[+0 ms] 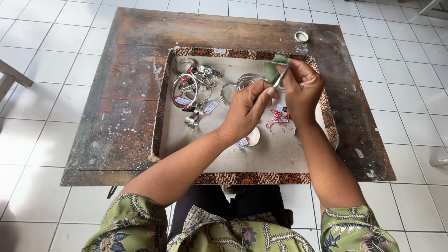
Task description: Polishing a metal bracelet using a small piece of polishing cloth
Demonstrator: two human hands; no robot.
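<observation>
A small green cloth (272, 69) and a thin silver piece (282, 77) are held together above the far right part of a cloth-lined tray, over the middle of the desk. The left hand (246, 108) has its fingers pressed together, pinching the lower end of the silver piece between thumb and fingertips. The right hand (302, 88) is curled closed, pinching the green cloth against the upper end of the same silver piece. The two hands touch each other at the fingertips.

Below them, the tray (233, 164) has a pale beige floor and a brown patterned border. In its far left part lies a heap of silver bangles and jewellery (192, 84) with small white tags and red strings. Just left of the hands sit two more silver bangles (239, 85). Under the right hand lie red strings with tags (277, 118). A small round white dish (253, 136) sits near the left wrist.

The tray rests on a worn dark wooden desk (126, 116). A small round white lid (301, 36) lies at the desk's far right. The floor is white tile (37, 140). Green patterned sleeves (126, 224) fill the near edge.
</observation>
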